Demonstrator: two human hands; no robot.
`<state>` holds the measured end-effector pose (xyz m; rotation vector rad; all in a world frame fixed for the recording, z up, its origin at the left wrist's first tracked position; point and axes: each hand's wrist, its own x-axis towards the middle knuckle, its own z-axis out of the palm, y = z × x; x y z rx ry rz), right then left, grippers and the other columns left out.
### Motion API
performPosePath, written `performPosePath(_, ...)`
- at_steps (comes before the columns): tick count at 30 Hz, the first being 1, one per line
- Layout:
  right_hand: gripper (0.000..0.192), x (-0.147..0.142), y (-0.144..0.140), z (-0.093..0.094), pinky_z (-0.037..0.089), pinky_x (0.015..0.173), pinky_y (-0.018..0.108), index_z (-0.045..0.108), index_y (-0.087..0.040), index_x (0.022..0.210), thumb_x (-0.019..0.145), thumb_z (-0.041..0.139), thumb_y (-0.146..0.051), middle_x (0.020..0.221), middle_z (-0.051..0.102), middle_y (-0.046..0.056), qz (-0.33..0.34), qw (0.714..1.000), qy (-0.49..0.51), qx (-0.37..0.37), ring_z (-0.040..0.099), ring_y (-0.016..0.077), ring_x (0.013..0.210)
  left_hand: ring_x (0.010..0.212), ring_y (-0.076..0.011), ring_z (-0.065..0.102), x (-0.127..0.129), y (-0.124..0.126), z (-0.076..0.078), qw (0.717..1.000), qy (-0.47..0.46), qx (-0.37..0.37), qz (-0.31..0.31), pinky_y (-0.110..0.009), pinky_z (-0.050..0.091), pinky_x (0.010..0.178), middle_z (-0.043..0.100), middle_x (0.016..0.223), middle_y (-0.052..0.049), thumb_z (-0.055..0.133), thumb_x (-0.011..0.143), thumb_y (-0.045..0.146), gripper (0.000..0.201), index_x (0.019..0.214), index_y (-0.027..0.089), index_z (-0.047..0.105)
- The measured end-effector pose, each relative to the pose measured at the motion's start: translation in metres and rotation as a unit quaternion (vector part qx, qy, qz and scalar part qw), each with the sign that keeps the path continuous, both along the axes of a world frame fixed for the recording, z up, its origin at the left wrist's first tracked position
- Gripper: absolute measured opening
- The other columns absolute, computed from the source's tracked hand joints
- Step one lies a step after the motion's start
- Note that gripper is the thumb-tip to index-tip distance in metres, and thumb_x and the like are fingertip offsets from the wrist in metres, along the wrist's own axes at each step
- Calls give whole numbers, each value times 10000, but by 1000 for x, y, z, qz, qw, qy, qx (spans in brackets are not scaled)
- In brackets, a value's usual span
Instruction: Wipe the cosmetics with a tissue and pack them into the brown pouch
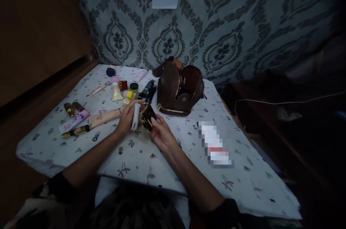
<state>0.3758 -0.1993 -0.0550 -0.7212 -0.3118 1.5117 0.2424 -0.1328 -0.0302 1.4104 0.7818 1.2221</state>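
I have my right hand closed around a small dark compact with gold trim, held just above the patterned tablecloth. My left hand pinches a white cloth against the compact's side. A brown bag stands open just behind, and tubes and jars lie scattered to the left

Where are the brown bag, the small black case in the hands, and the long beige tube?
brown bag [169, 90], head view, on its left side panel.
small black case [148, 115], head view, on its dark top face.
long beige tube [104, 117], head view, on the middle of its body.
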Motion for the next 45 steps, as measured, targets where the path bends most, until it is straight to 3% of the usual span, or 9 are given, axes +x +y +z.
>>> performPosePath(4,492,1,4,-4,542,627,212,571,-223,910,551,907,-229,788,709,-49,-41,999,5,-20,658,104,667,1254,-292,523,3,-7,-6,990,73,105,-60,-406,379,1076,573,1333,-120,746,713,561,728,1315,212,530)
performPosePath(7,517,0,2,0,538,617,208,587,-231,941,539,913,-233,845,725,-36,-41,999,9,-16,669,114,697,1301,-323,472,4,-12,-6,980,122,147,-60,-440,336,1107,512,1394,-130,829,628,524,827,1329,223,511)
performPosePath(13,460,-2,-5,8,532,553,205,579,-251,954,613,888,-280,707,674,-81,29,999,-20,16,606,87,561,1023,-249,585,-3,-6,3,969,135,204,24,-362,427,946,657,1014,-76,538,904,494,332,1013,206,663)
performPosePath(18,512,-8,-9,8,529,569,211,600,-239,994,583,902,-284,804,683,-52,65,995,-61,38,644,113,684,724,-185,534,-7,1,6,983,89,133,89,-285,425,726,575,711,-19,501,914,542,440,669,197,620)
performPosePath(22,568,-13,-12,7,521,567,200,618,-227,992,511,920,-212,845,659,-48,82,989,-112,41,622,106,699,660,-169,503,-6,1,7,990,63,84,90,-278,406,656,528,659,-10,494,902,583,496,609,196,596)
performPosePath(27,445,-14,-15,8,521,596,214,627,-205,963,600,877,-267,939,677,0,127,980,-148,47,654,138,784,713,-189,533,-3,-3,9,989,79,94,87,-292,438,705,559,686,-22,505,906,531,444,659,195,659)
performPosePath(30,414,-13,-15,12,542,712,252,660,-195,997,645,848,-307,988,699,29,148,980,-119,57,661,156,851,766,-190,565,-2,-4,5,990,88,85,73,-283,449,728,597,763,-18,501,919,436,310,824,199,677)
performPosePath(37,347,-7,-13,19,524,780,282,721,-198,958,663,835,-341,961,732,26,91,990,-58,86,649,167,866,992,-205,588,2,-4,-6,986,116,113,48,-316,441,897,631,1014,-40,438,935,305,211,1026,213,604)
performPosePath(45,434,-4,-8,16,527,680,238,658,-269,1037,654,860,-295,914,723,-36,67,995,-8,67,642,118,755,1163,-228,540,5,-12,-6,972,159,163,58,-362,402,1026,581,1211,-97,472,939,334,307,1205,196,537)
